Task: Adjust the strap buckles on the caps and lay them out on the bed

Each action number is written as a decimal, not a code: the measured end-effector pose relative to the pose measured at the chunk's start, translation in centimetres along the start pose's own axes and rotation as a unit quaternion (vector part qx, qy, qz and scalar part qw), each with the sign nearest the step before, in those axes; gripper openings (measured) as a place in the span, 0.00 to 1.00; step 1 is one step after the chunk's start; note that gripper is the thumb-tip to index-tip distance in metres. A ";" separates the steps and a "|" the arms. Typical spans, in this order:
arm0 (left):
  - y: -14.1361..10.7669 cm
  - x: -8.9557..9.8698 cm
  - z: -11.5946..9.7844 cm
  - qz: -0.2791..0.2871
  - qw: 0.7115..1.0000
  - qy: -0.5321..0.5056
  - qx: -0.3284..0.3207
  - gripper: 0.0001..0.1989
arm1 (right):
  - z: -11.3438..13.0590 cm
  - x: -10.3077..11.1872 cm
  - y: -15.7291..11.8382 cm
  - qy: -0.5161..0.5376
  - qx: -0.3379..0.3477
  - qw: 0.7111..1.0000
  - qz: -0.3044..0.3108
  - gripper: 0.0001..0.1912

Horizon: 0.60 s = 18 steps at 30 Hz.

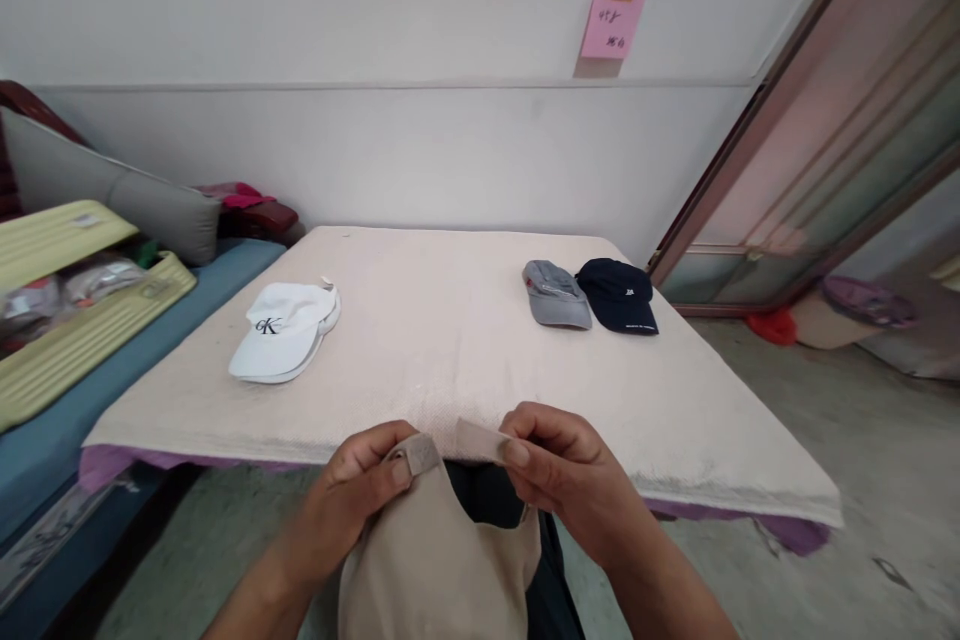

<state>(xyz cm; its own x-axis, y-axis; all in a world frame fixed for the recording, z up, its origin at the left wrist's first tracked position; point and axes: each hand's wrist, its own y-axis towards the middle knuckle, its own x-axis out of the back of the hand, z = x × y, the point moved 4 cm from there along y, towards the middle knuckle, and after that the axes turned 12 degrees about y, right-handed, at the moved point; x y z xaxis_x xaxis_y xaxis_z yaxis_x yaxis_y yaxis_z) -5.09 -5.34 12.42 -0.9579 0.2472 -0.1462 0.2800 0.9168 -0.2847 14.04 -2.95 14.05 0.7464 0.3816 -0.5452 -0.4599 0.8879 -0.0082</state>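
Observation:
A beige cap (442,570) is held up at the table's front edge, its rear opening facing up. My left hand (364,485) pinches the left side of the cap beside a short grey-beige strap end (421,455). Between the thumb and fingers of my right hand (559,470) is the other strap (480,440), whose free end points left. The two strap ends are apart. On the table, white caps (281,330) lie stacked at the left. A grey cap (556,295) and a navy cap (619,295) sit side by side at the right.
The table (427,320) wears a cream cloth over a purple one and stands against a white wall (375,150). A pink note (613,25) is taped there. At left are a blue bed (225,285), a grey pillow (127,185) and an open yellow-green case (97,335).

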 end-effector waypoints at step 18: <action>0.3 0.2 0.8 -0.042 0.999 -0.027 0.006 0.15 | -1.8 -1.3 0.3 -0.012 -0.041 0.999 0.022 0.16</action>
<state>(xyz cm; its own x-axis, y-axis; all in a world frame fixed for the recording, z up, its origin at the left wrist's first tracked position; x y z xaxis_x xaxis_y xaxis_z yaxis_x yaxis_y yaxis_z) -5.20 -5.27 11.58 -0.9733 0.1518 -0.1719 0.1996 0.9299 -0.3089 12.03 -3.62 13.23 0.7359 0.4267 -0.5257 -0.5296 0.8465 -0.0544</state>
